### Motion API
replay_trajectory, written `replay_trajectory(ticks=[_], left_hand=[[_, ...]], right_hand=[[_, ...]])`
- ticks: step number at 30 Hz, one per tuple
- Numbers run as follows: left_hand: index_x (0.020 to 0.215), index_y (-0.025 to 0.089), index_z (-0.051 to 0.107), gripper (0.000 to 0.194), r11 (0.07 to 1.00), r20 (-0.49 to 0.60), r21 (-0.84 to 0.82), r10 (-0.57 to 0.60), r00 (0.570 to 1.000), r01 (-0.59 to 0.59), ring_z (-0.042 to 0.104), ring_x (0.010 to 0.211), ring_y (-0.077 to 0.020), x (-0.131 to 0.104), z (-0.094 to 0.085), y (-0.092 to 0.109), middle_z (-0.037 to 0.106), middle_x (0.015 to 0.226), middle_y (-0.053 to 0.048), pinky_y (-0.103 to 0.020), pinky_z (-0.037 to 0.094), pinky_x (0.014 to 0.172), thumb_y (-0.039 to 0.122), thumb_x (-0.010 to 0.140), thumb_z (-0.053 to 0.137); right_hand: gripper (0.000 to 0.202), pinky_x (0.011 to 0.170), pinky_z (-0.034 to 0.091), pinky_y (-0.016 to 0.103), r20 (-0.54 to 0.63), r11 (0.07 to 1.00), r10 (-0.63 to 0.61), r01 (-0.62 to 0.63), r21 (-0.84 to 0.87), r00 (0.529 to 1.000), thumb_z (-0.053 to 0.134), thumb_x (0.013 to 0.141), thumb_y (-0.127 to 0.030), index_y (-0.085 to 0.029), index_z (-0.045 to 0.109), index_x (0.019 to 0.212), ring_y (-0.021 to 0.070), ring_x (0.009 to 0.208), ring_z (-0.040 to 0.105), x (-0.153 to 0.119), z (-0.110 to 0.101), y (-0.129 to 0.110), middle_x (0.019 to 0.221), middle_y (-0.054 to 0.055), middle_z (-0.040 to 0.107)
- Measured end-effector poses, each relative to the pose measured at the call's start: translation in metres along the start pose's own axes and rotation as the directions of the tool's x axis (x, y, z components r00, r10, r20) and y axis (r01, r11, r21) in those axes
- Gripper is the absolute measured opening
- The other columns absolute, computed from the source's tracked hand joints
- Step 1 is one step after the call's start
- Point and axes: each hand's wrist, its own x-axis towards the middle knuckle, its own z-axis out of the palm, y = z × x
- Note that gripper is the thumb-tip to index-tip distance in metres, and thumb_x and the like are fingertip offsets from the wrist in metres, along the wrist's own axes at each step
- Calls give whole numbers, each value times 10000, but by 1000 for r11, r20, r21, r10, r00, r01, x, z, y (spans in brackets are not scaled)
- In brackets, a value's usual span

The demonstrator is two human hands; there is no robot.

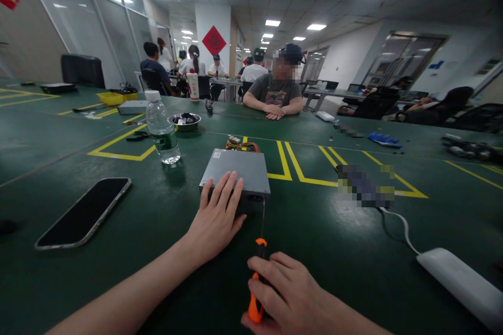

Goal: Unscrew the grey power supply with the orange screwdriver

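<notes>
A grey computer power supply (238, 167) lies on the green table, its bundle of coloured cables (245, 145) at the far side. My left hand (215, 212) rests on its top with fingers stretched out and spread, the thumb down by the front face. In my right hand (285, 290) is a screwdriver (257, 293) with an orange and black handle, gripped by the fingers. Its thin shaft points away from me, and the tip reaches the power supply's front face near the right corner. Whether the tip sits in a screw is too small to tell.
A phone (84, 214) lies left, with a water bottle (162, 131) and metal bowl (186, 121) beyond. On the right, a white device (459, 282) has a cable to a blurred object (363, 186). A person (275, 86) sits across the table (188, 293).
</notes>
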Motion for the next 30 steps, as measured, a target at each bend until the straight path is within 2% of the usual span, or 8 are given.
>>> replay_trajectory(ticks=[6, 10, 15, 18, 23, 30], left_hand=[[1328, 135, 320, 531, 994, -65, -110, -34, 997, 26, 317, 1274, -280, 0, -1, -3, 396, 1348, -162, -478, 231, 1044, 288, 841, 465], [1225, 162, 418, 414, 984, -132, -172, -65, 989, 41, 396, 1167, -261, -1, -3, -6, 479, 1215, -130, -461, 293, 991, 242, 825, 484], [1176, 166, 450, 367, 976, -111, -209, -91, 990, 66, 425, 1087, -256, 0, -3, -7, 497, 1147, -118, -442, 342, 923, 231, 816, 489], [1164, 169, 454, 355, 975, -117, -214, -90, 989, 63, 423, 1083, -257, 0, -3, -6, 496, 1146, -115, -448, 334, 920, 228, 816, 489], [1133, 171, 459, 325, 972, -153, -229, -83, 985, 47, 422, 1088, -255, -1, -2, -5, 493, 1144, -115, -451, 332, 922, 215, 813, 489], [1142, 153, 453, 336, 970, -139, -239, -83, 987, 48, 417, 1090, -253, -1, -2, -6, 491, 1147, -119, -449, 330, 936, 210, 812, 492]], right_hand=[[217, 571, 474, 267, -55, 994, -92, 88, -67, 994, 396, 903, -211, -122, 571, 811, 139, 614, 592, 0, -13, 0, 811, 91, 662], [315, 619, 474, 235, -37, 992, -123, 121, -41, 992, 282, 921, -85, -142, 573, 813, 101, 581, 563, 1, -18, 0, 781, 55, 662], [188, 670, 491, 264, -34, 987, -156, 157, 33, 987, 403, 916, -199, -118, 566, 873, 135, 698, 588, 3, -11, 5, 908, 102, 647], [213, 663, 499, 280, -31, 989, -143, 145, 42, 989, 446, 902, -288, -105, 556, 891, 154, 715, 596, 2, -6, 7, 903, 121, 641], [207, 678, 501, 280, -41, 989, -137, 139, 53, 990, 451, 892, -281, -95, 542, 896, 162, 750, 616, 4, -5, 6, 878, 128, 639], [249, 642, 510, 273, -32, 994, -100, 102, 45, 994, 409, 907, -295, -102, 555, 850, 150, 691, 616, 9, -6, 6, 858, 117, 649]])
